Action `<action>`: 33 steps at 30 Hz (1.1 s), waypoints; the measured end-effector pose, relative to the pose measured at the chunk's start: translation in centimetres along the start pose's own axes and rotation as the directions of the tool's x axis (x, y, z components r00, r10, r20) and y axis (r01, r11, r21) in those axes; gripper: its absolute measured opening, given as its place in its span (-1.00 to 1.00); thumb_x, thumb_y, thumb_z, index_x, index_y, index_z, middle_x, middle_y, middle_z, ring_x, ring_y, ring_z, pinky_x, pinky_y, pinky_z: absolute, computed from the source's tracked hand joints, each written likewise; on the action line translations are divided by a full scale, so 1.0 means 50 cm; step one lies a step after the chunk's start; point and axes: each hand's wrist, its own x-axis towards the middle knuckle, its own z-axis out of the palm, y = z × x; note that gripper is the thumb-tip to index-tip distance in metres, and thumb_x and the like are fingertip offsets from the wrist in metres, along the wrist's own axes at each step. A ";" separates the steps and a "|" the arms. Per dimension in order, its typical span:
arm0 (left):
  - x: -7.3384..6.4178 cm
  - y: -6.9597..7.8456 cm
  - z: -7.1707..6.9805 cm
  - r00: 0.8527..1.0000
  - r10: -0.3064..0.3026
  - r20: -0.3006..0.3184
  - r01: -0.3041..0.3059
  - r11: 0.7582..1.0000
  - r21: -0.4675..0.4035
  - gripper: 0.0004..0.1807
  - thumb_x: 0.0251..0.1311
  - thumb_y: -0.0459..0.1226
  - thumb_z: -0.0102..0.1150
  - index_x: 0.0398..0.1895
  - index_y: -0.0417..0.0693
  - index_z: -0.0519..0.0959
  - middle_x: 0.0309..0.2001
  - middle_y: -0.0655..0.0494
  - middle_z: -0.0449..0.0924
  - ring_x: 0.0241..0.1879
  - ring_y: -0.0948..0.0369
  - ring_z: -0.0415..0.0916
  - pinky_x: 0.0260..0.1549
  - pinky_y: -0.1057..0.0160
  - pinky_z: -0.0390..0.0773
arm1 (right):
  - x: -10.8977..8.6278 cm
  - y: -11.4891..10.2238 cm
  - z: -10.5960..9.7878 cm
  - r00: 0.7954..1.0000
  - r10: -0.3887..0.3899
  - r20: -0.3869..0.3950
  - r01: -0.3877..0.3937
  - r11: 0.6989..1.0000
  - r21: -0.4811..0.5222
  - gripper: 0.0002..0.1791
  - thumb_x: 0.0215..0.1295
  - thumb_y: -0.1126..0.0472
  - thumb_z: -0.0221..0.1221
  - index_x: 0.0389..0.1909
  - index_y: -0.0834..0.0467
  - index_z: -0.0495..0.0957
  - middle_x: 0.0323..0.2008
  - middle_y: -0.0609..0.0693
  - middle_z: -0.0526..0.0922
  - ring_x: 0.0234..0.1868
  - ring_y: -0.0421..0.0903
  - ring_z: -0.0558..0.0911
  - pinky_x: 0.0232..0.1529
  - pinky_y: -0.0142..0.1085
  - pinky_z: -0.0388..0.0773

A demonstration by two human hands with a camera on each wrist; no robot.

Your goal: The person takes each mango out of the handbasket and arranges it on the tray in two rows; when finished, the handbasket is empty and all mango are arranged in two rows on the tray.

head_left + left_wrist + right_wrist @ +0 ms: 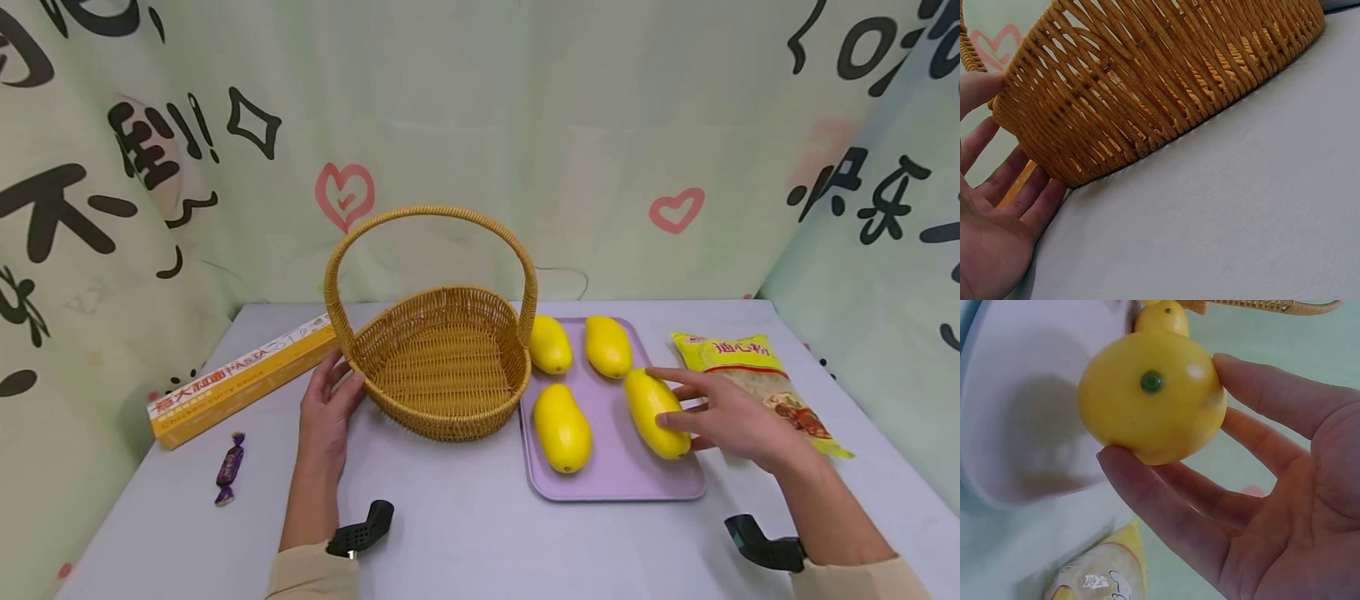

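Note:
My right hand (723,417) grips a yellow papaya (655,414) between thumb and fingers, over the right side of a lilac tray (622,479). The green-dotted end of this papaya (1147,403) faces the right wrist camera, and its shadow falls on the tray. Three more papayas lie there, including one at the front left (562,429). My left hand (330,400) rests its extended fingers against the left side of a wicker basket (442,367) with a tall arched handle. In the left wrist view, the thumb is at the rim of the basket (1147,81).
A long orange pasta box (243,383) lies behind my left hand, and a purple-wrapped candy (230,468) lies on the table (450,533) at the left. Right of the tray is a yellow food packet (757,375), partly hidden by my right hand. Patterned curtains surround the table.

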 end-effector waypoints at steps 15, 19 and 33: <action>0.005 -0.002 0.002 1.000 -0.013 -0.011 0.013 1.000 0.006 -0.36 0.48 -0.18 0.19 0.57 0.33 0.29 0.46 0.14 0.36 0.38 0.22 0.42 0.35 0.29 0.50 | 0.019 0.008 0.027 0.999 0.010 -0.035 -0.012 0.997 -0.071 -0.16 0.32 0.00 0.38 0.55 0.10 0.29 0.34 0.47 0.34 0.03 0.17 0.56 -0.17 -0.19 0.70; 0.004 0.000 0.000 1.000 -0.011 -0.012 0.011 1.000 0.007 -0.36 0.48 -0.18 0.19 0.57 0.33 0.29 0.47 0.13 0.36 0.39 0.22 0.42 0.36 0.27 0.49 | 0.030 0.003 0.048 0.997 -0.046 -0.061 0.040 0.994 -0.098 -0.19 0.25 -0.01 0.43 0.49 0.08 0.39 0.35 0.40 0.36 0.07 0.21 0.50 -0.19 -0.23 0.59; 0.005 -0.004 -0.002 1.000 -0.012 -0.012 0.012 1.000 0.005 -0.37 0.48 -0.19 0.18 0.56 0.33 0.30 0.44 0.15 0.38 0.37 0.22 0.43 0.33 0.29 0.52 | 0.037 -0.012 0.088 0.990 -0.096 -0.106 0.078 0.983 -0.167 -0.20 0.17 -0.08 0.48 0.43 0.03 0.48 0.19 0.29 0.41 0.04 0.20 0.42 -0.22 -0.24 0.50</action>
